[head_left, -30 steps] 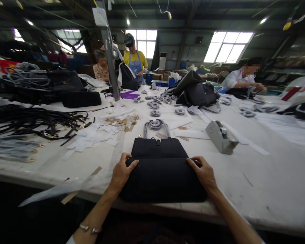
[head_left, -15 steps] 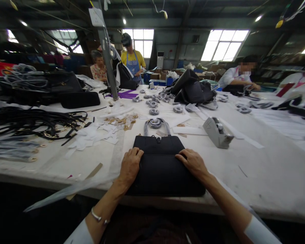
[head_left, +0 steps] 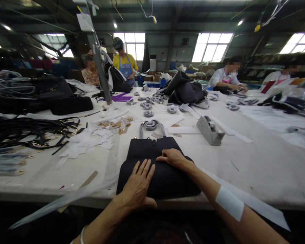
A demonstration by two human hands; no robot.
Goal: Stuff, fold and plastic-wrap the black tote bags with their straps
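Observation:
A black handbag [head_left: 152, 183] lies on the table right before me, its handles [head_left: 161, 126] pointing away and wrapped in greyish film. My left hand [head_left: 139, 184] rests flat on the bag's near panel, fingers spread and thumb out to the right. Farther up the same panel, my right hand [head_left: 174, 158] grips at the fold near the bag's middle, with its fingers bent and its thumb side toward the left. The undersides of the right fingers are hidden. Between the handles sits a coiled, wrapped strap [head_left: 150, 125].
A grey tape dispenser [head_left: 210, 131] stands to the right. White paper pieces [head_left: 78, 144] and black straps [head_left: 33, 130] lie left. Behind are wrapped coils [head_left: 148, 114], a black bag pile [head_left: 186, 88] and a metal post [head_left: 101, 67]. Several co-workers [head_left: 125, 64] stand or sit across the table.
My left hand has gone from the bag's left edge onto its near panel and opened flat. My right hand has shifted inward from the right edge. The near panel now bulges at the fold.

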